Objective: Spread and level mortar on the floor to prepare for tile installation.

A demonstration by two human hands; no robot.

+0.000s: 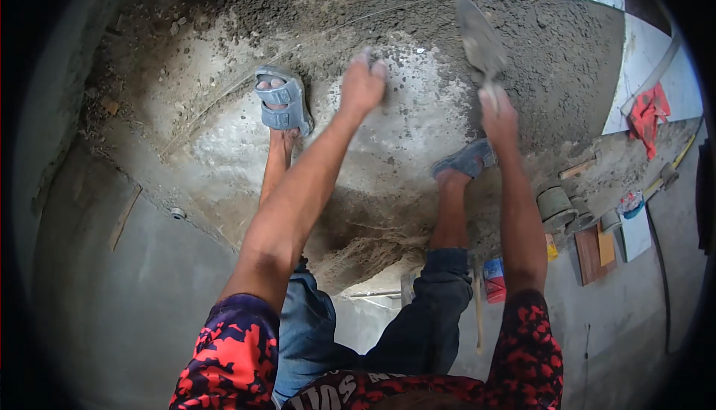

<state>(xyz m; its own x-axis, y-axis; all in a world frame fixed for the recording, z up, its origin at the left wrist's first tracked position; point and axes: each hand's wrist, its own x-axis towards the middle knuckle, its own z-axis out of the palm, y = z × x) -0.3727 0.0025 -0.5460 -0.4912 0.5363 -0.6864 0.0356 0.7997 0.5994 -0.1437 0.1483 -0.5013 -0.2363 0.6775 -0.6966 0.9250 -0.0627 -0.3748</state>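
My right hand (500, 115) is closed round the handle of a trowel (481, 37). Its blade points away from me, over grey mortar (552, 60) at the right. My left hand (363, 86) is held above the pale, dusty floor (403, 123), with its fingers curled in and slightly blurred. Whether anything is inside them is hidden. A thin string (335, 27) runs across the mortar beyond my hands.
White veined tiles (647, 63) border the mortar at the far right, with a red cloth (649, 119) on them. Buckets (556, 207), brown boards (595, 253) and a red-and-blue package (494, 279) stand at lower right. My sandalled feet (283, 104) are apart.
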